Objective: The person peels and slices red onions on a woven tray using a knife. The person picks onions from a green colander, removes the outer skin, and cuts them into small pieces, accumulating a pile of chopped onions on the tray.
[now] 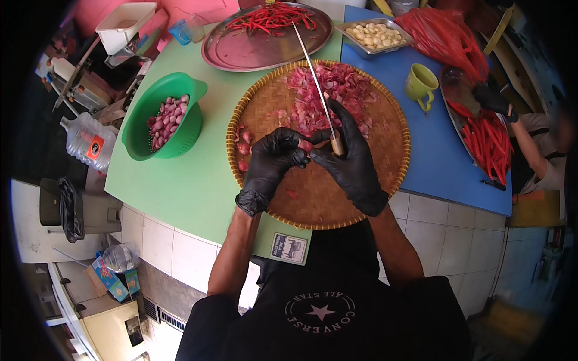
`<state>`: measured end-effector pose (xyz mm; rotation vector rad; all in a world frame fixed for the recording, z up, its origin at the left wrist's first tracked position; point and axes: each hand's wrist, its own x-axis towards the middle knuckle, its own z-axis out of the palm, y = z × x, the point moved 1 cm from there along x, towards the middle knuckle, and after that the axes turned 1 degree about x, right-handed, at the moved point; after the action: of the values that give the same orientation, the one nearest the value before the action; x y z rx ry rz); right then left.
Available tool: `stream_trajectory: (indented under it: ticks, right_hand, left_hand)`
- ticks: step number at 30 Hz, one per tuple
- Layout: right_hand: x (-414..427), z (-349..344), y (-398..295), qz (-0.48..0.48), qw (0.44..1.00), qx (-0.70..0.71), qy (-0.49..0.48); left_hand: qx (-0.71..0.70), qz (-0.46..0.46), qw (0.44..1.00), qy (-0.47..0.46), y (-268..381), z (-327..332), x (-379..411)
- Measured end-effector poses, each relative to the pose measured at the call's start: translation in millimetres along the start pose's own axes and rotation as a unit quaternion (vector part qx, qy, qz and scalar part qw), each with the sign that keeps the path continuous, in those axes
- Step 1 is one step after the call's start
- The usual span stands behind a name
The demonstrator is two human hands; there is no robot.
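Over a round woven bamboo tray [375, 180], both my hands wear black gloves. My left hand [275, 158] pinches a red shallot [305, 145] between thumb and fingers. A knife [318, 85] with a wooden handle is gripped in my right hand [352, 158], its long thin blade pointing away from me. The right thumb reaches towards the shallot; whether it touches is hard to tell. Papery shallot skins [325, 94] are heaped on the tray's far part. A few unpeeled shallots [244, 149] lie by its left rim.
Left stands a green colander [131, 131] holding peeled shallots [169, 119]. Beyond are a metal tray [235, 49] of thin red chilies [271, 18] and a steel pan of garlic cloves [375, 36]. A green mug [421, 83] stands right, near another person's gloved hand [492, 99] over large chilies [485, 140].
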<state>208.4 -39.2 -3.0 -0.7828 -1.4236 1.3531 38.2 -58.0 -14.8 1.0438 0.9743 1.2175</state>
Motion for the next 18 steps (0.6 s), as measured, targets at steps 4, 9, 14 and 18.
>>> stream_trajectory:
  ticks: [4, 9, 14, 18]
  right_hand:
    - [-5, 4, 0, 0.004, 1.0, -0.031, 0.0]
    - [-16, -5, 0, 0.05, 0.996, -0.049, -0.06]
    - [-18, -5, 1, 0.032, 0.994, -0.099, -0.041]
    - [-23, -2, 5, 0.103, 0.988, -0.066, -0.092]
  left_hand:
    - [0.072, 0.03, 0.997, 0.006, -5, 3, -7]
    - [0.045, 0.06, 0.996, -0.038, -18, 5, -23]
    - [0.02, 0.048, 0.997, 0.051, -17, -4, -20]
    - [-0.003, 0.006, 0.992, 0.129, -2, -17, -20]
